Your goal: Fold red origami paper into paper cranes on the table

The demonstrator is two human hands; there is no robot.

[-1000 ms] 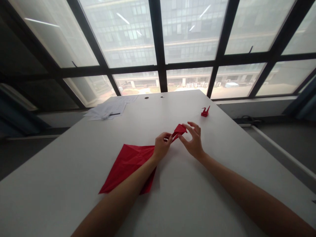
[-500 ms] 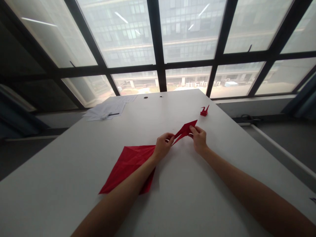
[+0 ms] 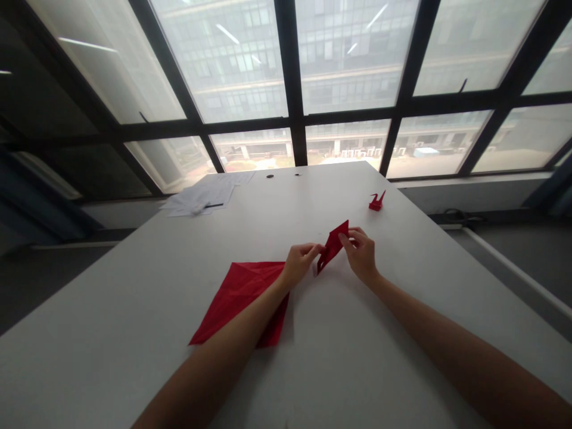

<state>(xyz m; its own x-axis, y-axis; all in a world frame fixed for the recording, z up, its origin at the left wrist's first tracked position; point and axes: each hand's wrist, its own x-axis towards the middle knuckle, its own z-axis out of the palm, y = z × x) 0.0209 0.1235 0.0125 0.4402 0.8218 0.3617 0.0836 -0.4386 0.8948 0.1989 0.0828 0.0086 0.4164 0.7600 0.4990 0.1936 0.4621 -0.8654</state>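
A piece of folded red origami paper (image 3: 333, 244) is held above the white table between my two hands. My left hand (image 3: 302, 261) pinches its lower left end, where a narrow flap shows. My right hand (image 3: 360, 250) grips the upper right part, thumb in front and fingers behind. Under my left forearm lies a larger creased sheet of red paper (image 3: 241, 292), partly covered by the arm. Farther back to the right stands a small red paper crane (image 3: 376, 201), apart from both hands.
White printed papers (image 3: 201, 196) lie at the table's back left, with a dark pen (image 3: 213, 205) on them. The white table (image 3: 147, 310) runs up to large dark-framed windows. Two small dark holes are near its far edge.
My left hand has brought the long end of the folded paper round and down, so the piece now looks shorter and more upright. The view has shifted slightly.
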